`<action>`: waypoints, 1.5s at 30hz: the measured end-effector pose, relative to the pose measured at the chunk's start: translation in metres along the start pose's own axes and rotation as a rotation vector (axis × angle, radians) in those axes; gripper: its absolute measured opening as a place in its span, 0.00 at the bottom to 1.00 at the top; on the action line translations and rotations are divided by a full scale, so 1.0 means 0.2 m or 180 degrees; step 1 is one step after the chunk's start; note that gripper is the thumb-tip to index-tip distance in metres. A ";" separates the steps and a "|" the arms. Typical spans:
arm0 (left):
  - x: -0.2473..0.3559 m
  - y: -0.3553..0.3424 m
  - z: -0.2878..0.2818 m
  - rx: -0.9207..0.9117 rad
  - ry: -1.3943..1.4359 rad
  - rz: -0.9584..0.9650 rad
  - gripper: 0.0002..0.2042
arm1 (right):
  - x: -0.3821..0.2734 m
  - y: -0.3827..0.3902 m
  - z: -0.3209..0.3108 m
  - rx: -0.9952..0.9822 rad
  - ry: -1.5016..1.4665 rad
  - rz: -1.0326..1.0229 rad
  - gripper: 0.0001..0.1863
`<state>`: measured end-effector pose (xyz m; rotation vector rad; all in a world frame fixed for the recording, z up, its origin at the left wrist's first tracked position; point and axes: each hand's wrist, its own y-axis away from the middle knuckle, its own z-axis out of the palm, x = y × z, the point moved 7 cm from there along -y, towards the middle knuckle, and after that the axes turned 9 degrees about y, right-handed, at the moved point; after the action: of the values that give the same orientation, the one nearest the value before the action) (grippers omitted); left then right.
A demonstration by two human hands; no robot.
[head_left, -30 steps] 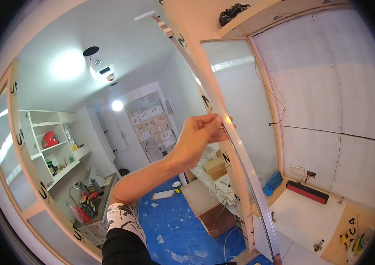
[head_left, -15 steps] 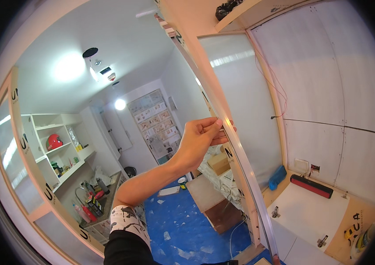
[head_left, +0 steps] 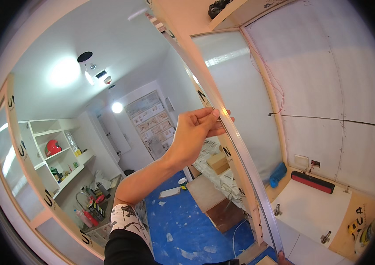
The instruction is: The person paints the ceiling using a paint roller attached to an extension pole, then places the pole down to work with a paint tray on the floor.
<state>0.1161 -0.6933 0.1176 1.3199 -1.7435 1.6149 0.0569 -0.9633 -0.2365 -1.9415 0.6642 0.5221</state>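
Note:
My left hand (head_left: 195,133) is closed in a pinch round a long, shiny metal strip (head_left: 239,152), thumb on the near side and fingertips showing past its far edge. The strip runs upright and slightly tilted along a pale wooden door-frame post (head_left: 229,154); whether it touches the post all the way I cannot tell. Of my right hand (head_left: 282,259) only a bit shows at the lower edge, against the strip's bottom end, its fingers seemingly closed on it. The strip's top reaches up near the head of the frame.
Blue sheeting (head_left: 174,238) with scraps covers the floor beyond the opening. A brown wooden box (head_left: 214,203) stands close behind the post. To the right are a white board (head_left: 313,207) with hinges, a black-and-red speaker-like bar (head_left: 312,182) and a blue bag (head_left: 278,174). White shelves (head_left: 46,132) stand left.
My left hand has shifted slightly up and left in view, still pinching the strip. The strip's bottom end and my right hand sit a little further right, and the view has moved slightly.

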 end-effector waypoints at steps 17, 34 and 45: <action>0.01 0.09 -0.03 0.0034 -0.0061 -0.0110 0.18 | -0.03 0.05 0.05 -0.0124 -0.0232 0.0136 0.25; -0.08 -0.07 -0.20 0.0203 0.0079 0.0018 0.17 | -0.02 -0.13 0.12 -0.0325 -0.0240 0.0239 0.26; -0.30 -0.57 -0.89 0.0554 0.0150 0.0088 0.16 | -0.19 -0.78 0.63 -0.0288 -0.0447 0.0216 0.23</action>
<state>0.1884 -0.4935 0.1708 1.3283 -1.6315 1.8334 0.1203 -0.7834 -0.1635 -1.9507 0.6275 0.7349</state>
